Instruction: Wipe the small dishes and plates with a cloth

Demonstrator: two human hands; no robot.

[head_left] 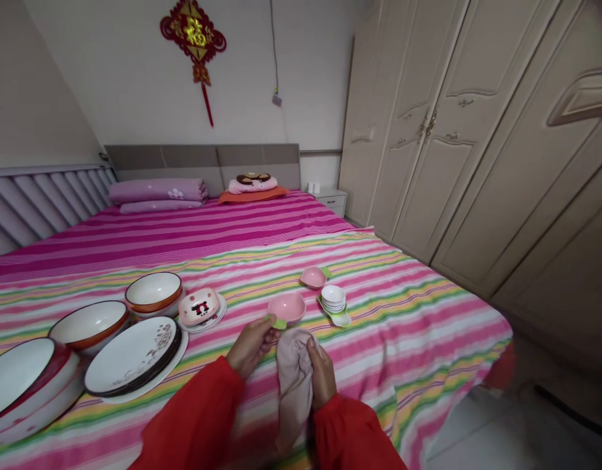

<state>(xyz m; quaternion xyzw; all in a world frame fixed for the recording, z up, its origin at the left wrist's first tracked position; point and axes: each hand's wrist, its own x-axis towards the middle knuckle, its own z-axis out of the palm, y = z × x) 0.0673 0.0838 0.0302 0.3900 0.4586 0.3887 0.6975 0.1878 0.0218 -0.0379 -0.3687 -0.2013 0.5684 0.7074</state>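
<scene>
My left hand (pixel 253 344) pinches the green handle of a pink bowl (pixel 288 307), which is tilted so that its inside shows. Gathered in my right hand (pixel 321 371) is a pale pinkish-beige cloth (pixel 294 372), its upper edge close under the bowl and its lower part hanging down. Beyond the bowl, a smaller pink dish (pixel 313 277) with a green handle rests on the striped cover. To its front right, several small white bowls (pixel 333 295) are stacked on a green-and-white dish (pixel 341 318).
On the left lie stacked large bowls (pixel 21 385), brown-rimmed bowls (pixel 90 323), flower-patterned plates (pixel 132 356) and a small cartoon dish (pixel 199 307) on saucers. The striped bed cover (pixel 418 333) ends at the right. Wardrobes (pixel 428 130) stand beyond that edge; folded bedding (pixel 158 192) lies by the headboard.
</scene>
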